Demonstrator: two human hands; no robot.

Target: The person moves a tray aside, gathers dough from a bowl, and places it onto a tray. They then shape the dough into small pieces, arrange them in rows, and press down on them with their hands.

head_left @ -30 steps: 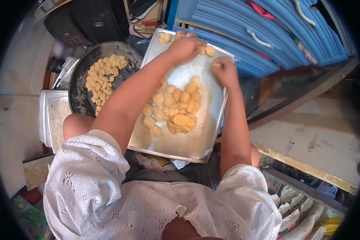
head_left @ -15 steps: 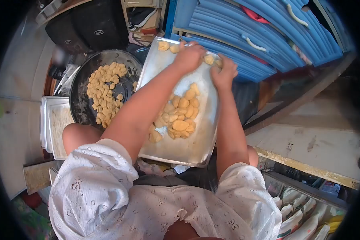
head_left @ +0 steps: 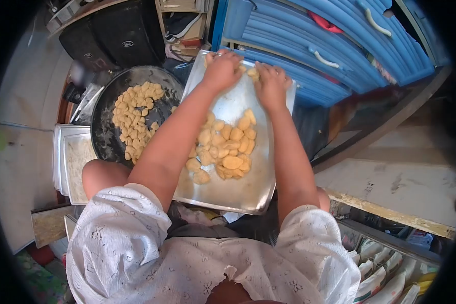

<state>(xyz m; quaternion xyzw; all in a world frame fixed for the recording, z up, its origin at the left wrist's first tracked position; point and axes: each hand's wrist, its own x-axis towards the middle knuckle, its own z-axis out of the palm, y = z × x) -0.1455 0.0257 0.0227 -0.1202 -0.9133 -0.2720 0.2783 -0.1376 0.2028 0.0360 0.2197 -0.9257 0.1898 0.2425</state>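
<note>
A metal baking tray (head_left: 223,195) tilts across my lap, with a heap of yellowish dough pieces (head_left: 232,162) on its nearer half. My left hand (head_left: 222,71) is at the tray's far left corner, fingers bent down over dough there; its fingertips are partly hidden. One dough piece (head_left: 207,60) shows beside its outer edge. Just to its right, my right hand (head_left: 272,87) is at the far edge, with a small dough piece (head_left: 253,73) at its thumb and forefinger.
A round black pan (head_left: 104,134) with many small dough pieces (head_left: 137,109) stands left of the tray. Stacked metal trays (head_left: 76,172) lie beside my knee. Blue drawers (head_left: 289,38) rise behind the far edge, and a wooden board (head_left: 390,187) is at right.
Both hands have moved left along the tray's far edge. My left hand now covers much of the corner dough, and the right hand has come closer to the left.
</note>
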